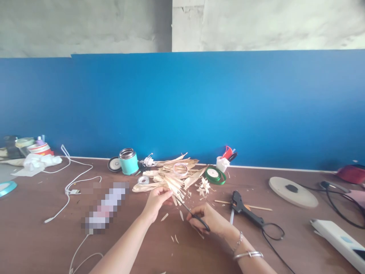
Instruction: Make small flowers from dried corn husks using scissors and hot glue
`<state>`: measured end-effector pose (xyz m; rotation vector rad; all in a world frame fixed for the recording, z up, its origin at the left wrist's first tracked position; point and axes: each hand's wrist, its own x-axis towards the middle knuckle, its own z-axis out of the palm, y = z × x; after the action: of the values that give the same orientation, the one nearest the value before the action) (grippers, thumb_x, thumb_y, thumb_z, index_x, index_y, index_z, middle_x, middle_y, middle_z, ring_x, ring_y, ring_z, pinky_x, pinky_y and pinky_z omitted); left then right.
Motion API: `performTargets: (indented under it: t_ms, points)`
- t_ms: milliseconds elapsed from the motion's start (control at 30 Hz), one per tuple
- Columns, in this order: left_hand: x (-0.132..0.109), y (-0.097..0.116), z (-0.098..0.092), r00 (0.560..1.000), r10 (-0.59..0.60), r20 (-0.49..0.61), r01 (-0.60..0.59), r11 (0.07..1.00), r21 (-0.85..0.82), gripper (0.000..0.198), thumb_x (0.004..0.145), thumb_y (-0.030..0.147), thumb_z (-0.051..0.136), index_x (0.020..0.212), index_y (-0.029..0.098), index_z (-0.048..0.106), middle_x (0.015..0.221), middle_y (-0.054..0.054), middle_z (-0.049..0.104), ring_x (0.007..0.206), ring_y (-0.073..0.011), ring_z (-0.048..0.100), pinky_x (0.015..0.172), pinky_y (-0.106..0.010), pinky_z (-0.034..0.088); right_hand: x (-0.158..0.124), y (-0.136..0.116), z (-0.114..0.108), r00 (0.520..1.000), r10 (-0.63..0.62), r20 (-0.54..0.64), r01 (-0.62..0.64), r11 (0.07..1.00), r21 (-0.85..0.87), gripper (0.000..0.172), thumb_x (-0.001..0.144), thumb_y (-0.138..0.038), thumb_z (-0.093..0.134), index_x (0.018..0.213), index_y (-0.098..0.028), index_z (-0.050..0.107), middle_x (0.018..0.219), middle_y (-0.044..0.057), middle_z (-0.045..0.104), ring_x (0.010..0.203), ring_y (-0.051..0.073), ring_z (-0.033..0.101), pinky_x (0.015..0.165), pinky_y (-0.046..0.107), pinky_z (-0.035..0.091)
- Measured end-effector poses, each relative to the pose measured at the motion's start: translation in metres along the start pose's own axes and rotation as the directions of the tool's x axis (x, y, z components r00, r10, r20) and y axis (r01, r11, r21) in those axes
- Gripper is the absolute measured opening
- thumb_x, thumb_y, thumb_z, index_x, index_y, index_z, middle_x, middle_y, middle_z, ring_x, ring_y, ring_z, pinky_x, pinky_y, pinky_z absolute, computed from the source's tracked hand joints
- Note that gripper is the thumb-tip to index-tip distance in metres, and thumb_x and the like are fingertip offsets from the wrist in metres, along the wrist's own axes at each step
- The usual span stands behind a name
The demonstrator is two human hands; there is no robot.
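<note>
My right hand (pixel 209 219) is closed round the black handles of a pair of scissors (pixel 196 217), whose blades point up and left toward my other hand. With thumb and fingers together, my left hand (pixel 158 199) pinches a small piece of dried corn husk, partly hidden by the fingers, at the scissors' tip. Just behind it lies a pile of pale dried corn husks (pixel 168 179). A flower shape of pointed husk pieces (pixel 203 185) rests to the right of the pile. Small cut slivers (pixel 181 215) are scattered on the table below the hands.
A black glue gun (pixel 245 211) lies right of my hands, across a wooden stick (pixel 264 208). Behind stand a turquoise jar (pixel 129 163), a green ribbon roll (pixel 215 175) and a white cup of pens (pixel 222 164). White cables (pixel 67 186) run at left; a round lid (pixel 302 198) sits at right.
</note>
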<state>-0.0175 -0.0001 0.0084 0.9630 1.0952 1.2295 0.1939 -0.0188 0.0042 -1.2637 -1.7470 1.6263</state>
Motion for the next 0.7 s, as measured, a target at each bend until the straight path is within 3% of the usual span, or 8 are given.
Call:
performTargets:
  t_ms: [467, 700]
  points:
    - [-0.0018, 0.0049, -0.0005, 1.0, -0.01, 0.027, 0.009, 0.999, 0.047, 0.023, 0.061, 0.033, 0.077, 0.064, 0.014, 0.065, 0.059, -0.001, 0.066, 0.054, -0.0124, 0.061, 0.053, -0.021, 0.049, -0.004, -0.001, -0.0028, 0.999, -0.038, 0.003, 0.039, 0.995, -0.097, 0.014, 0.062, -0.015, 0.052, 0.066, -0.013, 0.066, 0.044, -0.006, 0.048, 0.034, 0.003, 0.035, 0.035, 0.015, 0.028]
    - [0.0017, 0.0023, -0.0012, 0.994, 0.038, -0.102, -0.034, 0.999, 0.042, 0.022, 0.058, 0.033, 0.076, 0.065, 0.015, 0.065, 0.061, 0.0, 0.066, 0.057, -0.0137, 0.06, 0.053, -0.023, 0.049, -0.0022, -0.0002, -0.0026, 0.999, 0.024, 0.049, -0.022, 0.999, -0.026, 0.019, 0.067, -0.024, 0.058, 0.082, -0.013, 0.065, 0.043, -0.007, 0.051, 0.035, 0.006, 0.043, 0.037, 0.016, 0.035]
